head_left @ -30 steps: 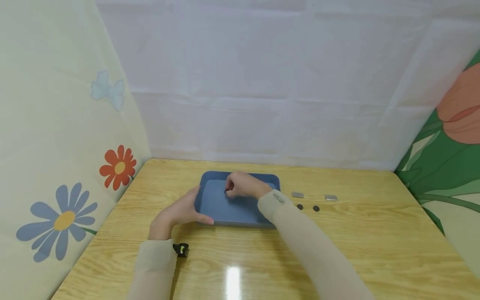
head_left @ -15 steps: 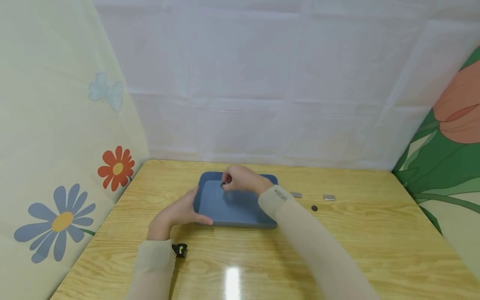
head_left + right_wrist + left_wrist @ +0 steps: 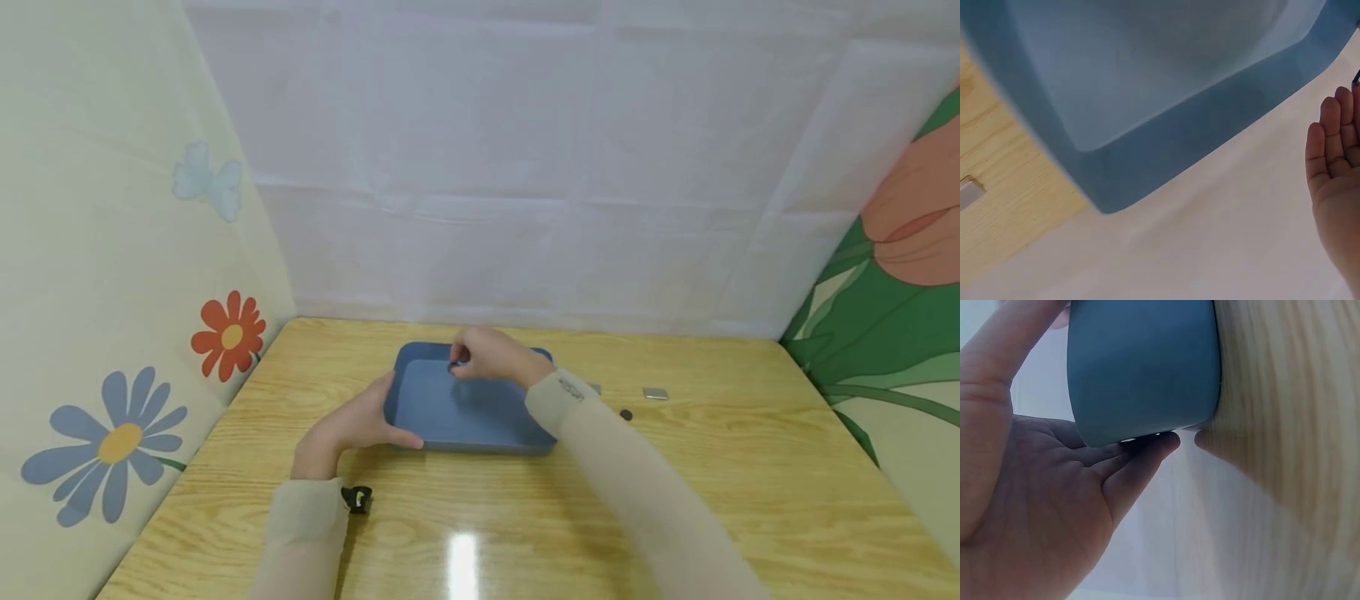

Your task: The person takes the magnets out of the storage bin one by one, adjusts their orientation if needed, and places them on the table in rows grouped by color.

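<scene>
A shallow blue tray (image 3: pixel 480 417) lies on the wooden table. My left hand (image 3: pixel 363 421) holds its near left corner, thumb along the front wall and fingers along the left side. In the left wrist view, the tray's rounded corner (image 3: pixel 1147 369) sits between thumb and fingers. Above the tray's far part, my right hand (image 3: pixel 491 354) pinches a small dark round piece (image 3: pixel 452 367), mostly covered by the fingertips. Only a sliver of the dark piece (image 3: pixel 1357 78) shows at the right wrist view's edge, beside my curled fingers (image 3: pixel 1330 115).
Right of the tray lie a black disc (image 3: pixel 626 414) and a silver rectangular piece (image 3: pixel 656 393). Another silver piece (image 3: pixel 596 388) is partly hidden by the right sleeve. A white cloth (image 3: pixel 450 167) hangs behind the table (image 3: pixel 420 533); printed cloths flank both sides.
My right hand has risen slightly from the tray floor, still pinching the dark piece. The right sleeve now covers one black disc seen earlier. The left hand keeps its hold on the tray.
</scene>
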A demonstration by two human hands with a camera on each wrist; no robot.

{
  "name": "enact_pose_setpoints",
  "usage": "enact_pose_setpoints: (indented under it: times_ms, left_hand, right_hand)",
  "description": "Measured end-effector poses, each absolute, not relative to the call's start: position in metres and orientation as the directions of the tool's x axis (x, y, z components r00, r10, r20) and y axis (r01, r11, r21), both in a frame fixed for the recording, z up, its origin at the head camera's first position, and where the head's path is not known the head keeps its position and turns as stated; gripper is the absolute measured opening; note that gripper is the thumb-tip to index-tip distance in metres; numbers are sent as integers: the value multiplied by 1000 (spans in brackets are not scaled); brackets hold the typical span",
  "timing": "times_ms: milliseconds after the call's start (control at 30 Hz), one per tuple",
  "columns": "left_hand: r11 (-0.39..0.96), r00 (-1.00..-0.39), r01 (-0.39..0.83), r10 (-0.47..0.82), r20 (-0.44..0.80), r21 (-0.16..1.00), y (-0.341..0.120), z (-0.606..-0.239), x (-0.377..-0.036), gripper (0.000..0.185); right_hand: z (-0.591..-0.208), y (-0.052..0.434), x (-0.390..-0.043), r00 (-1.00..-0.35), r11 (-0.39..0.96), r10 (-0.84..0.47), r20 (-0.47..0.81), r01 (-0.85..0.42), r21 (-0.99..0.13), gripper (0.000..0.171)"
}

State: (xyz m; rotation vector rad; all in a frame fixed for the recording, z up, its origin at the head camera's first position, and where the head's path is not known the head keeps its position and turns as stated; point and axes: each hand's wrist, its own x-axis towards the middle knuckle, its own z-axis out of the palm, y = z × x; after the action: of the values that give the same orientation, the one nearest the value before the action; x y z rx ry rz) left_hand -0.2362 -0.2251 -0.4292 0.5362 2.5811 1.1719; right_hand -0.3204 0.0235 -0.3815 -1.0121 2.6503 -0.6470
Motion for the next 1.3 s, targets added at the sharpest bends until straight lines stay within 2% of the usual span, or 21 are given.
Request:
enact_pose_setpoints:
  times_ms: [467, 733, 900, 1300]
  left_hand:
    - [696, -920, 162, 363, -148, 700, -224, -427, -234, 140]
    - [695, -914, 184, 381, -138, 695, -223, -428, -236, 139]
    - [718, -919, 155, 357, -167, 679, -226, -426, -236, 140]
    - [719, -913, 159, 368, -175, 677, -225, -429, -237, 139]
  right_hand:
    - [-376, 75, -324, -789, 710, -614, -34, -532, -462, 17]
    - [-373, 114, -321, -820, 741, -570, -45, -489, -460, 19]
    - [-369, 138, -318, -838, 755, -545, -28, -476, -451, 20]
    - [-369, 195, -307, -883, 776, -469, 16, -421, -469, 10]
